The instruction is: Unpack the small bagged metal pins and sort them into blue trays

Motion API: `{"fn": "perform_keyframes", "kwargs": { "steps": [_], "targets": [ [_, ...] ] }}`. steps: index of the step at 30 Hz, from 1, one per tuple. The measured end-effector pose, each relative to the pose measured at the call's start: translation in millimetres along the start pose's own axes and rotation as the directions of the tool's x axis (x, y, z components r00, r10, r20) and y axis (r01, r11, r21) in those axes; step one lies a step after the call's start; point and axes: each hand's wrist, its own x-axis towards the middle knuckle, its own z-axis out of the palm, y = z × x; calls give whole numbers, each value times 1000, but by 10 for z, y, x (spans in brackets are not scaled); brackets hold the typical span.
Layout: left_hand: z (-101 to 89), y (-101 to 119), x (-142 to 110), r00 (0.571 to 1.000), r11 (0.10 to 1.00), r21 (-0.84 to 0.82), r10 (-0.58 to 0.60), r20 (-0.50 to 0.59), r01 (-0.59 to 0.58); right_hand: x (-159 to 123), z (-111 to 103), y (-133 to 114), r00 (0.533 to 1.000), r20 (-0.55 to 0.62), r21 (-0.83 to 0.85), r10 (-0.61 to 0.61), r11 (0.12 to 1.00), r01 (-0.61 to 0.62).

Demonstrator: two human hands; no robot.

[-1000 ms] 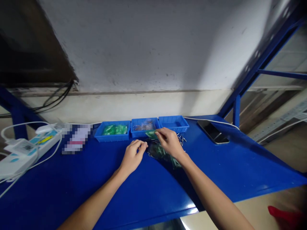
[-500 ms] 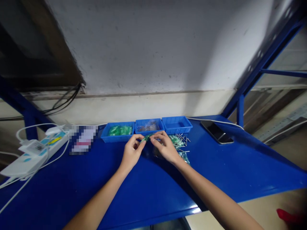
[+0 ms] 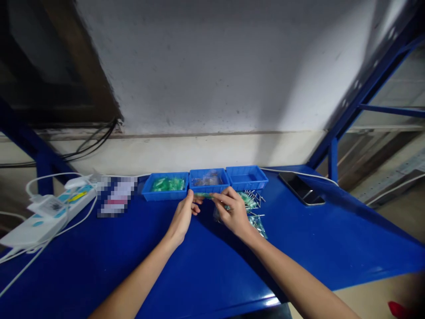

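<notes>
My left hand [image 3: 183,217] and my right hand [image 3: 233,210] meet over the blue table [image 3: 206,266], both pinching a small green packet [image 3: 204,196] between their fingertips just in front of the middle blue tray [image 3: 208,182]. A pile of clear packets with green parts [image 3: 254,217] and metal pins [image 3: 254,197] lies to the right of my right hand. The left blue tray [image 3: 166,186] holds green packets. The right blue tray [image 3: 246,177] looks bare inside.
A white power strip [image 3: 46,212] with white cables lies at the table's left. A blurred card [image 3: 117,199] sits beside it. A dark phone [image 3: 301,188] with a white cable rests at the right. Blue shelf posts stand at both sides.
My right hand came away from the middle tray and the pile with a green packet. My left hand rose to meet it, and now both pinch the packet.
</notes>
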Motion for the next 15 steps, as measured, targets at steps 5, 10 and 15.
{"fn": "perform_keyframes", "kwargs": {
  "steps": [5,10,15],
  "targets": [
    [7,-16,1,992,976,-189,-96,81,110,-15,32,20,994,108,18,-1,1000,-1],
    [37,-52,-51,924,875,312,382,27,-371,37,28,-2,949,117,127,291,944,-305],
    [49,-44,-114,806,667,491,574,143,-561,60,14,-63,841,238,310,486,782,-540]
  ]
}}
